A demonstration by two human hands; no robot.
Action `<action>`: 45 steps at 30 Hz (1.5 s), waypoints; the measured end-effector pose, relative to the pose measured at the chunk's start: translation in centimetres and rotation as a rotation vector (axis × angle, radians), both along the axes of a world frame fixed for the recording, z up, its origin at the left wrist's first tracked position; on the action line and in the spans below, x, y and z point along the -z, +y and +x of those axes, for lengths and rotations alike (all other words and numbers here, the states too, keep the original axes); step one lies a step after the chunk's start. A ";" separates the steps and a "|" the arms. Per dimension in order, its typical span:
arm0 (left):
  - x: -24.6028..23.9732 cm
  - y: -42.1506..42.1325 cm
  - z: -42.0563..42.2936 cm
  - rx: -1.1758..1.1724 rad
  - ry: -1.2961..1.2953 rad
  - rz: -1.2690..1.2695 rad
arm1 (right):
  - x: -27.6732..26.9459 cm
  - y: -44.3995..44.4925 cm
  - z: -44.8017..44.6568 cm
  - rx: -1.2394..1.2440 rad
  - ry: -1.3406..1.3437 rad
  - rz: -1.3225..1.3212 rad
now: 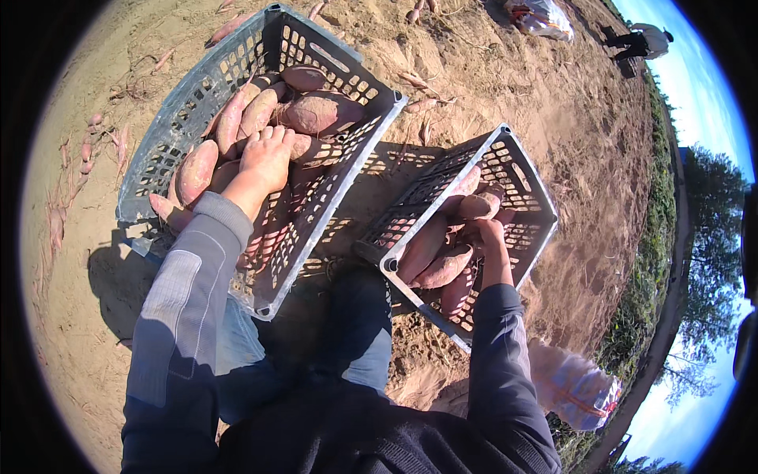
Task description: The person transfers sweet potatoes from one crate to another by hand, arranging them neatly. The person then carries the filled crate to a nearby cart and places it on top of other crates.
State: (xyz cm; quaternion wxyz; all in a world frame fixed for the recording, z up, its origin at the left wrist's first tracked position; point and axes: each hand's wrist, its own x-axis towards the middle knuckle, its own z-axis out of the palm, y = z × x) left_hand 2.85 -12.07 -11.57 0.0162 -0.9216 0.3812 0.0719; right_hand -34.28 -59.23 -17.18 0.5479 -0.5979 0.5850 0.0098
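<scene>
Two dark plastic crates with slotted walls hold red-skinned sweet potatoes. Inside the left crate (195, 112), my left hand (266, 159) lies over the heap with its fingers together and curled downward. A large sweet potato (320, 112) sits just beyond those fingers, and another sweet potato (198, 172) rests nearer the crate's left wall. My right hand (490, 232) reaches into the smaller-looking right crate (536, 195), against a sweet potato (478, 205). Its fingertips are hidden among the roots. Whether either hand grips a root cannot be told.
Sweet potatoes and thin roots (421, 105) lie scattered on the sandy soil (592, 136). A filled pale sack (571, 382) stands by my right arm, and another sack (542, 18) lies farther off. A person (642, 42) is in the distance. Green plants (636, 296) border the field.
</scene>
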 end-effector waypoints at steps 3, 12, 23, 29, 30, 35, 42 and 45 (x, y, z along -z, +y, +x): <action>0.8 -4.0 -1.3 0.082 -0.184 -0.026 | 0.9 -3.9 -5.5 -0.318 0.213 -0.498; -0.6 -2.4 -0.4 0.102 0.076 0.112 | -3.2 13.7 -0.1 -0.828 0.305 -1.208; -16.3 -2.5 -1.2 -0.021 0.410 0.010 | -8.0 9.6 0.5 -0.665 0.033 -1.044; -23.2 3.2 -6.3 -0.162 0.568 -0.592 | -10.6 7.8 0.2 -0.488 0.108 -0.649; -23.3 3.3 -6.7 -0.160 0.569 -0.606 | -10.6 5.9 -0.7 -0.339 0.107 -0.505; -22.8 2.6 -7.5 -0.130 0.327 -0.424 | -7.2 4.2 4.1 0.136 -0.180 -0.202; -21.6 3.1 -7.0 -0.086 0.354 -0.258 | 0.1 6.2 5.3 -0.041 0.224 -0.377; -21.1 2.4 -7.5 -0.062 0.390 -0.335 | 1.3 9.3 4.3 0.021 0.242 -0.455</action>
